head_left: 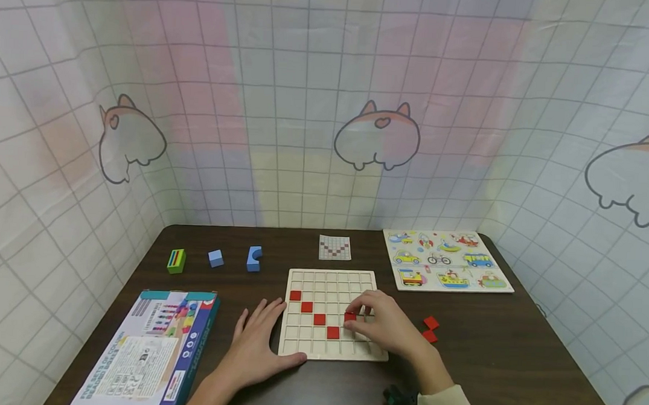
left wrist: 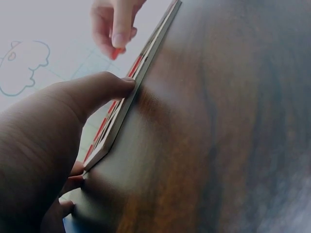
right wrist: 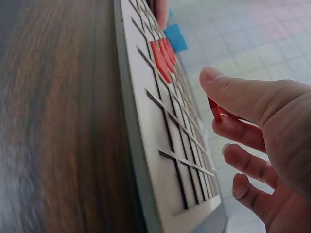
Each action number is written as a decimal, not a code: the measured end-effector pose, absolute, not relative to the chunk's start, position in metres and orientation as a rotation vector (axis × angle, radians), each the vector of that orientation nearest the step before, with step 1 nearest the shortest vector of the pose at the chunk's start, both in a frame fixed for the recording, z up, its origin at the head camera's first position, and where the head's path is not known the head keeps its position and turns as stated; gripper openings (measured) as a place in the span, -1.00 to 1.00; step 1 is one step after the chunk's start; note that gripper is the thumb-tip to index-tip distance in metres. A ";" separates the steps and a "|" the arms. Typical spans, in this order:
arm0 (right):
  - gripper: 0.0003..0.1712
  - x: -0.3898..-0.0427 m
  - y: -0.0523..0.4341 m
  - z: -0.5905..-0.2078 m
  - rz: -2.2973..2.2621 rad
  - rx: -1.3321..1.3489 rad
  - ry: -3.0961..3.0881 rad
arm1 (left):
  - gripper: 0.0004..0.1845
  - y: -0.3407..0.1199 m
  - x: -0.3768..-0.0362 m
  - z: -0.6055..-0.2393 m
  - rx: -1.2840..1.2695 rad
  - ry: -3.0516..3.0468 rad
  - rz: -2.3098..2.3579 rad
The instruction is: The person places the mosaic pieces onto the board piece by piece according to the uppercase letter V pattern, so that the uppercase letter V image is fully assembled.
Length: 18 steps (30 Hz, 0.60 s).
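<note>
Four red tiles (head_left: 313,313) sit diagonally on the board (head_left: 333,276) near the tabletop's front edge; right hand (head_left: 387,326) pinches a fifth over it, left hand (head_left: 255,343) flat alongside; two spares (head_left: 430,329) remain.

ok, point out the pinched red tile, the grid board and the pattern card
red tile (head_left: 350,316), head view, its visible top face.
grid board (head_left: 332,276), head view, bare far rim.
pattern card (head_left: 335,247), head view, its centre.
</note>
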State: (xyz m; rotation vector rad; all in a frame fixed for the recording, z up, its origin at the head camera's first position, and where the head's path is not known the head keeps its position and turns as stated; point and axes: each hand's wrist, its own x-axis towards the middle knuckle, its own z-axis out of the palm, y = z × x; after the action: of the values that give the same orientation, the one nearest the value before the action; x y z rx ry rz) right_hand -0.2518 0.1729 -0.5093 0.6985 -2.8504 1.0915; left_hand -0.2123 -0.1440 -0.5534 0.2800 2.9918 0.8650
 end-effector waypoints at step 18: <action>-0.80 -0.269 0.163 -0.529 1.091 0.699 -2.909 | 0.37 -0.145 -0.214 -0.555 0.281 2.998 0.842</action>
State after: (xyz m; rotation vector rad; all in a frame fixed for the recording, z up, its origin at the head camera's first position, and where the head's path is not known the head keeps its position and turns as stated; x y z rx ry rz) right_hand -0.2693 0.1634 -0.5294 0.6992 -2.9089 1.0909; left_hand -0.2140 -0.1451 -0.5550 0.2809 2.9982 0.8419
